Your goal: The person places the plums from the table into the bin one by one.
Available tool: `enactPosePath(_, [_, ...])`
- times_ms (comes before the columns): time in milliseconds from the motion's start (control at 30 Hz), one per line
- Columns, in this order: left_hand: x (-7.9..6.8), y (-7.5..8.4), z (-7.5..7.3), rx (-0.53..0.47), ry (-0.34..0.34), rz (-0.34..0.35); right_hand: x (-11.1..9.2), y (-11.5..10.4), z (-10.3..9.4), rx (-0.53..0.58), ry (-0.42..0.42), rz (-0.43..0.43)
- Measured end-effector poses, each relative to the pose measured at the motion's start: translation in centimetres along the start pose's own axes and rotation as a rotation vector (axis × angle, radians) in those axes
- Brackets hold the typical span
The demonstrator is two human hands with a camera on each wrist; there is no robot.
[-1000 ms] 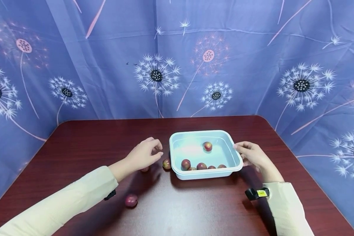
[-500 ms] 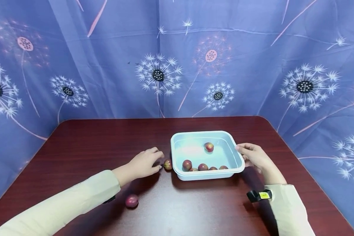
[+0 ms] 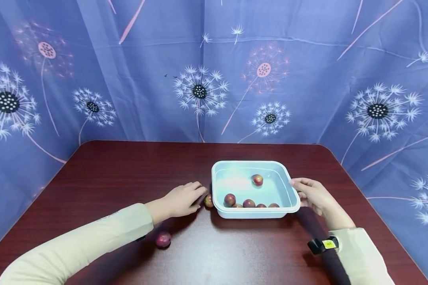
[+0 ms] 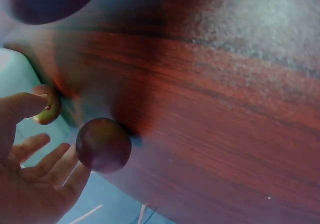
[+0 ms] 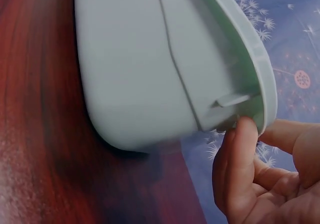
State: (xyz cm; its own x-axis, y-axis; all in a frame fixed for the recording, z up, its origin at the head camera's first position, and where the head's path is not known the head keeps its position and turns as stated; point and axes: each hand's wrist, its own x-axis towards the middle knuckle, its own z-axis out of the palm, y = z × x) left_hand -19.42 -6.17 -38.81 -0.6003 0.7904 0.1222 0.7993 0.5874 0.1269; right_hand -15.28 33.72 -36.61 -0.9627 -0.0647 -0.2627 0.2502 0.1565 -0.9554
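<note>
My left hand point(image 3: 183, 200) reaches over the table beside the tub's left wall, fingers apart and slightly bent. In the left wrist view its thumb overlaps a yellow-green and red plum-like fruit point(image 4: 46, 105) next to the tub; whether they touch I cannot tell. A dark purple fruit point(image 4: 103, 145) lies by the fingertips, hidden under the hand in the head view. My right hand point(image 3: 315, 198) pinches the right rim of the pale blue plastic tub point(image 3: 251, 214), thumb on top and fingers below. Inside are several reddish fruits point(image 3: 230, 200), mostly along the near side, with one point(image 3: 257, 180) farther back.
Another purple-red fruit point(image 3: 163, 239) lies on the dark red wooden table point(image 3: 214, 257), nearer me than the left hand. A blue curtain point(image 3: 146, 91) with dandelion prints hangs behind and around the table.
My left hand has lowered toward the table and come up to the fruit beside the tub, covering the fruit behind it. The right hand keeps its pinch; the whole view has shifted slightly.
</note>
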Motion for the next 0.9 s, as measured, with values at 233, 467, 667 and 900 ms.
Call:
enactPosePath(233, [0.0,0.1,0.5,-0.106,0.008,0.005,0.0,-0.4,-0.1,-0.026,-0.031,0.016])
enactPosePath(467, [0.3,0.4,0.6,-0.113,0.007,0.042,0.0,-0.5,-0.2,-0.03,-0.056,0.014])
enactPosePath(667, [1.0,0.2,1.2,-0.083,-0.005,0.048,-0.1,-0.5,-0.2,-0.041,-0.069,0.005])
enactPosePath(900, [1.6,0.2,1.3,-0.092,-0.06,0.015,-0.2,-0.6,-0.3,-0.07,-0.073,0.003])
